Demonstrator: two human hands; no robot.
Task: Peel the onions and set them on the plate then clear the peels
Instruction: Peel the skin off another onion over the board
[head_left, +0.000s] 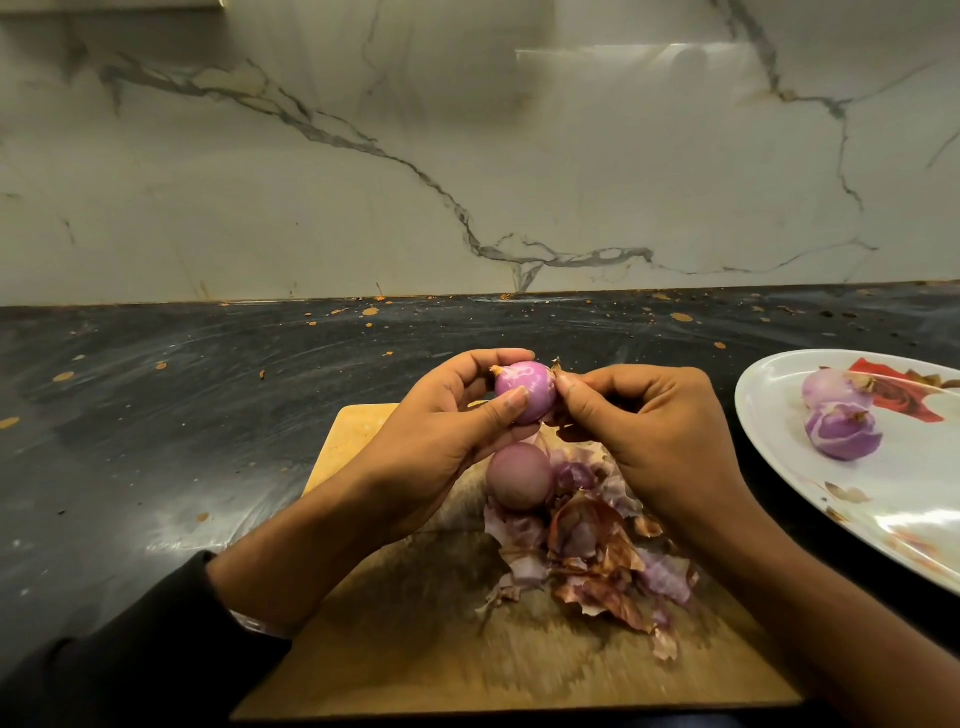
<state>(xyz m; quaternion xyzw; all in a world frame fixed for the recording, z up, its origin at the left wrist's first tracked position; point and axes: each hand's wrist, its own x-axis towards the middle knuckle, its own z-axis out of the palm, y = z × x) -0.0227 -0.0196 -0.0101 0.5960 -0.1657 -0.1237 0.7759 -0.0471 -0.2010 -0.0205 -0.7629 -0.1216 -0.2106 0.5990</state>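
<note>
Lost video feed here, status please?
Left hand holds onion; right hand pinches its skin. Two onions on plate, one on board. Nothing blocking.

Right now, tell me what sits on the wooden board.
On the wooden board lie one unpeeled onion and a pile of peels. Anything beneath the peels or the hands is hidden.

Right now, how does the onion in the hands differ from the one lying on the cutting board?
The held onion is bright, glossy pink-purple with its skin mostly off; the board onion is dull brownish-purple and looks unpeeled. The held onion is up in the air, gripped by the left hand while the right hand pinches a bit of skin at its end; the board onion rests untouched on the cutting board beside the peels. Both are small and round.
</note>
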